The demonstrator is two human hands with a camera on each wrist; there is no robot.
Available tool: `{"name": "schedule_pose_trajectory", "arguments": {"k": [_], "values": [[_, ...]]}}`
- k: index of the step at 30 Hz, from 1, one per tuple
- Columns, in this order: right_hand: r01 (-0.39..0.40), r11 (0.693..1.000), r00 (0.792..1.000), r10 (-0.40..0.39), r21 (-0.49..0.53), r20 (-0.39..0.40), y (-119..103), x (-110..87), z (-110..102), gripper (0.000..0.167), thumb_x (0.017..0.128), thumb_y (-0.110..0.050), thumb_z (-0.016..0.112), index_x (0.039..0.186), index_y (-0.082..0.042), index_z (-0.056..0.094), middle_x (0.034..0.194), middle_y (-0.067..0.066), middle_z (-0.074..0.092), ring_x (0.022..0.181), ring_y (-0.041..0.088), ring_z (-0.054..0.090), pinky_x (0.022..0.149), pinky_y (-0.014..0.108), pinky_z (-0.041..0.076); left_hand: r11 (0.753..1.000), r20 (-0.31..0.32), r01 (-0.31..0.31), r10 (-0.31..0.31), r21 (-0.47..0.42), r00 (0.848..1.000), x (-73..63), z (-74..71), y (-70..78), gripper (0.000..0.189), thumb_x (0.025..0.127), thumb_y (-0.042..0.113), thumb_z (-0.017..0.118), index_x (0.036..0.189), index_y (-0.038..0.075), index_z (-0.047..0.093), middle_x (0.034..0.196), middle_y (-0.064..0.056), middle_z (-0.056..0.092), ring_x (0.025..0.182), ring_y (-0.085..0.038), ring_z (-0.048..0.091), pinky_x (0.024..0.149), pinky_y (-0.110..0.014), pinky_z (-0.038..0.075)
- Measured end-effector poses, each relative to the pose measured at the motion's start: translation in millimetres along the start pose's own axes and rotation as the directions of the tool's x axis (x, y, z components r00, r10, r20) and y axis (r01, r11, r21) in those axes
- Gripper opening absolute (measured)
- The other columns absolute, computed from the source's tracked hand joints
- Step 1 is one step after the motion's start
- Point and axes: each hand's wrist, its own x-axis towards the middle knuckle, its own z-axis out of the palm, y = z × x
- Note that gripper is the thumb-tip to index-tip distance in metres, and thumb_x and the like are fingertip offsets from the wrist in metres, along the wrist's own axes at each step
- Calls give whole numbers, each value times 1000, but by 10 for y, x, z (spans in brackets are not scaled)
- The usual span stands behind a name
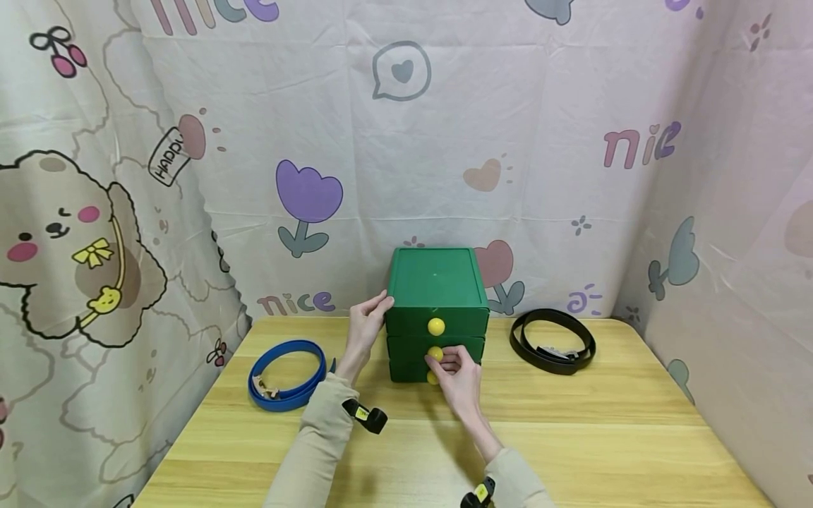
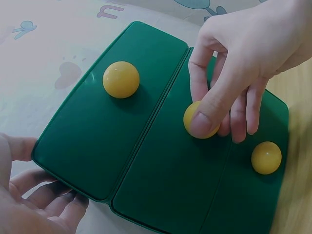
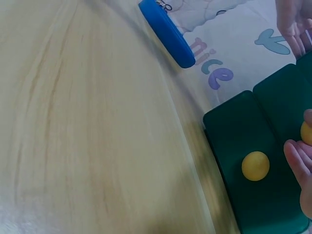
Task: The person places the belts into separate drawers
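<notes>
A green drawer box with three stacked drawers stands at the back middle of the wooden table. Each drawer front bears a round yellow knob. My right hand pinches the middle knob between thumb and fingers; all the drawers look closed. The top knob and bottom knob are untouched. At the box's upper left edge, my left hand rests its fingers against the side, without wrapping round it. In the right wrist view, the right hand is partly cut off at the frame's edge.
A coiled blue belt with a gold-coloured buckle lies on the table left of the box. To the right lies a coiled black belt with a silvery buckle. A printed curtain hangs behind and at both sides.
</notes>
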Motion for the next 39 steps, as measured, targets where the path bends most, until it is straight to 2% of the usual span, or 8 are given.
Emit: {"name": "schedule_pose_trajectory", "arguments": {"k": [10, 30, 39], "values": [[-6, 1000, 1000, 6, 10, 11, -12, -29, -11, 25, 80, -12, 84, 93, -1, 66, 78, 14, 74, 66, -3, 65, 62, 15, 56, 1000, -4, -6, 6, 4, 1000, 12, 2, -14, 46, 99, 23, 62, 139, 0, 58, 152, -11, 50, 146, -32, 41, 116, -50, 38], [-16, 999, 1000, 15, 28, 19, -23, -77, -45, 24, 81, -11, 85, 94, -1, 67, 79, 14, 74, 67, -1, 65, 62, 15, 56, 1000, -7, -5, 5, 10, 1000, 1, -2, -1, 46, 100, 24, 62, 139, 2, 58, 152, -9, 52, 146, -30, 42, 117, -48, 39], [-44, 998, 998, 43, 37, 34, -49, -111, -73, 25, 80, -12, 86, 94, -3, 67, 81, 14, 75, 68, 1, 66, 63, 16, 56, 1000, 3, -5, 5, 13, 1000, 3, -4, -8, 46, 100, 25, 62, 140, 2, 58, 153, -9, 51, 147, -30, 41, 117, -50, 38]]}}
